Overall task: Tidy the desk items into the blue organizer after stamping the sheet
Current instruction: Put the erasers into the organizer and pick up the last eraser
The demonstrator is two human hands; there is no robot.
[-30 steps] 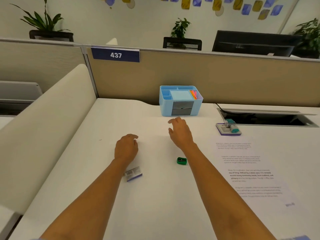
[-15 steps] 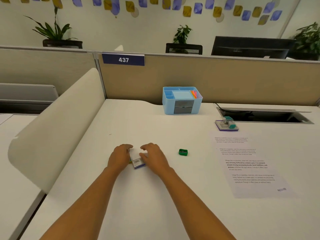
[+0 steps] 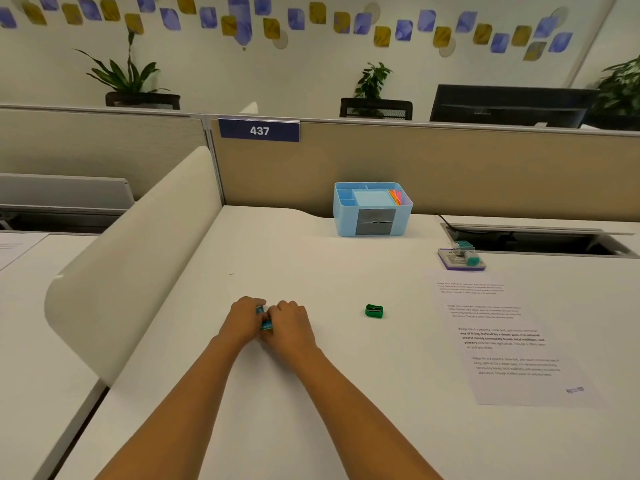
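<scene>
Left hand (image 3: 244, 318) and right hand (image 3: 289, 323) clasped around small teal item (image 3: 266, 323), mostly hidden, left of green sharpener (image 3: 374, 311).

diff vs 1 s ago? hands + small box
The right hand swung left from near the blue organizer to meet the left hand; both now close on the small box. The green sharpener, stamp pad and sheet kept their places.

Single head view, forward-down over desk (image 3: 311, 393), hands near.
</scene>
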